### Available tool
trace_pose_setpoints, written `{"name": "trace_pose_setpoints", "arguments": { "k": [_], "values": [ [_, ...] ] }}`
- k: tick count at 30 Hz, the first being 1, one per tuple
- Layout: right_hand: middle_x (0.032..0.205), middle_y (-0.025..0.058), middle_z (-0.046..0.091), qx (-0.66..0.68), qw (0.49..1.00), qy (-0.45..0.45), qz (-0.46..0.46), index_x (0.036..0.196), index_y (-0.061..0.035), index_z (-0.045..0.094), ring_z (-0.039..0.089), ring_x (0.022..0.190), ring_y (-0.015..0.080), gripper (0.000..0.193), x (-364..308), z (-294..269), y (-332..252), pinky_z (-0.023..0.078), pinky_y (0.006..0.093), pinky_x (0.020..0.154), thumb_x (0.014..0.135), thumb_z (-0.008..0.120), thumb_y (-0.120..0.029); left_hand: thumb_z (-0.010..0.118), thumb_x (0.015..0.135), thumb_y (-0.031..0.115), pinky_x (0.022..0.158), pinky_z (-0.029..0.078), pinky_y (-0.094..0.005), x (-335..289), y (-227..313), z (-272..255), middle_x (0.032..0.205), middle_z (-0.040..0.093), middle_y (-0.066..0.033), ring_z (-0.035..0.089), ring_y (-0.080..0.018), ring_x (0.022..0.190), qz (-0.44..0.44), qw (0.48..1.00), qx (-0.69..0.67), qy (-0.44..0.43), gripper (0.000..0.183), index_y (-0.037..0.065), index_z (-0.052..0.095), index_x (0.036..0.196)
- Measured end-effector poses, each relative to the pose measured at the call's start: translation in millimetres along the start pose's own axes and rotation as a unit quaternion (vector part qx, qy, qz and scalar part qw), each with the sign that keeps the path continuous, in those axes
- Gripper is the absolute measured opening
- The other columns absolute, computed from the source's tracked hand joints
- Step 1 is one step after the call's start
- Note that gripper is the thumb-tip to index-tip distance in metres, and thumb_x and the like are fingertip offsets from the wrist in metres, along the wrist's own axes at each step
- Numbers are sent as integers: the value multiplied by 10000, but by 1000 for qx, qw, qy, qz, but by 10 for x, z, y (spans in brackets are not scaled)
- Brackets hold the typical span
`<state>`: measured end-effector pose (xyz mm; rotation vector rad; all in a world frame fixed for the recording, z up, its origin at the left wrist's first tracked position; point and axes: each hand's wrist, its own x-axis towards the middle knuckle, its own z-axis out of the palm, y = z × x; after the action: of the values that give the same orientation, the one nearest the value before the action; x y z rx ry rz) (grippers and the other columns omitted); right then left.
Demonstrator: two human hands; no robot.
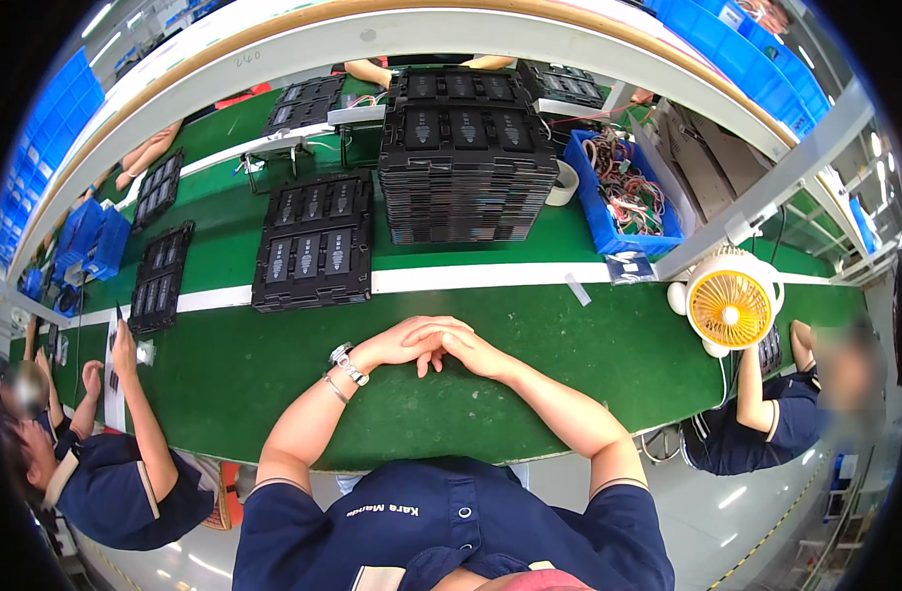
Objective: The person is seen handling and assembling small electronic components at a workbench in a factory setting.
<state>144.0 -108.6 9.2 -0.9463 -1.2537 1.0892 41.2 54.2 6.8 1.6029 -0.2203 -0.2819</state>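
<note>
My left hand point(404, 342) and my right hand point(476, 355) are clasped together above the near part of the green tabletop point(530, 414). Their fingers are closed over each other, a few tips pointing down, and no object shows in them. A silver watch and a bangle are on my left wrist. Beyond my left hand lies a pair of black trays point(313, 241) holding flat black pieces in their slots. Past both hands, a tall stack of the same black trays point(468, 187) stands upright.
Right of the stack are a tape roll point(563, 183) and a blue bin point(636, 241) of tangled wires. A yellow-and-white fan point(730, 307) stands at the right. More black trays point(162, 276) lie left. Co-workers sit on both sides; a shelf beam point(372, 37) crosses overhead.
</note>
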Motion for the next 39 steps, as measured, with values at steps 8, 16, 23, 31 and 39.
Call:
{"name": "trace_pose_setpoints", "arguments": {
  "k": [8, 16, 23, 31, 39],
  "values": [
    [1097, 121, 653, 38, 999, 4, 7, 1229, -16, 618, 687, 824, 176, 637, 3, -52, 5, 519, 273, 676, 1042, 382, -577, 382, 1039, 582, 717, 543, -261, -10, -50, 29, 930, 696, -72, 670, -114, 686, 17, 999, 19, 39, 692, 2, 501, 1398],
    [1219, 116, 609, 47, 999, 16, 3, 1221, -14, 623, 690, 810, 171, 611, -20, 15, 23, 512, 265, 660, 1040, 415, -560, 346, 1058, 532, 732, 537, -272, -42, -16, 66, 839, 685, -55, 667, -123, 678, 0, 999, 26, 46, 639, 19, 511, 1403],
    [1131, 105, 646, 25, 999, 34, -3, 1212, -19, 624, 687, 819, 167, 622, -39, 54, -21, 513, 270, 665, 1038, 403, -574, 362, 1071, 485, 694, 541, -255, -40, -57, 58, 879, 683, -63, 667, -123, 677, 6, 998, 38, 49, 576, 32, 534, 1381],
    [1092, 110, 653, 24, 999, 25, 6, 1243, -24, 604, 683, 833, 169, 622, -56, 38, 49, 513, 272, 694, 1046, 381, -569, 364, 1063, 514, 669, 536, -238, -32, -38, 56, 898, 690, -64, 669, -101, 665, 16, 998, 43, 36, 604, 26, 523, 1382],
    [1178, 111, 619, 21, 1000, 20, -3, 1229, -26, 615, 681, 828, 169, 610, -40, 64, 16, 509, 276, 692, 1057, 360, -553, 397, 1058, 521, 698, 528, -271, -63, -1, 49, 860, 671, -53, 667, -128, 681, 19, 999, 11, 23, 573, 48, 561, 1337]
  ]
}}
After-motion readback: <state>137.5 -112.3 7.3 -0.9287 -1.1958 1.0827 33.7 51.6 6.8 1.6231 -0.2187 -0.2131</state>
